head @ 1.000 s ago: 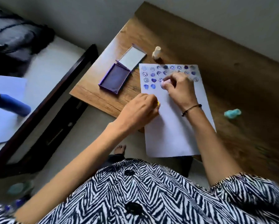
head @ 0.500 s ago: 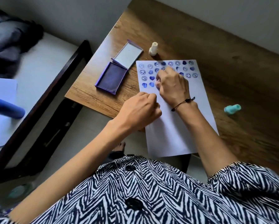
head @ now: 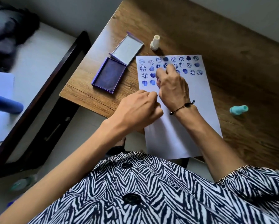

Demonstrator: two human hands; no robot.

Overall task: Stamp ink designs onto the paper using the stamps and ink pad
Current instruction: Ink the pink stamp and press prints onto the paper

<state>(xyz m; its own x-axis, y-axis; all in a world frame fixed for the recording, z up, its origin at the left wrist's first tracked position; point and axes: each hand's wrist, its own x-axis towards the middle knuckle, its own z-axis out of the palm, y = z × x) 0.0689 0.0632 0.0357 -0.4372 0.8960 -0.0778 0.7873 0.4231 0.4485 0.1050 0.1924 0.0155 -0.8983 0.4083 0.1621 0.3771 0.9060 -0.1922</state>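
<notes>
The right hand [head: 172, 87] is bunched, fingertips down on the paper [head: 198, 101] among blue prints; whatever it pinches is hidden. The left hand [head: 139, 110] is a loose fist at the paper's left edge, contents unseen. The open ink pad [head: 109, 75] lies at the paper's ten o'clock, a white stamp [head: 155, 42] at twelve, a teal stamp [head: 238, 109] at three.

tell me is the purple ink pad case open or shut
Open: the purple rectangular ink pad case has its pale-lined lid swung back flat on the wooden table, dark pad exposed.
</notes>
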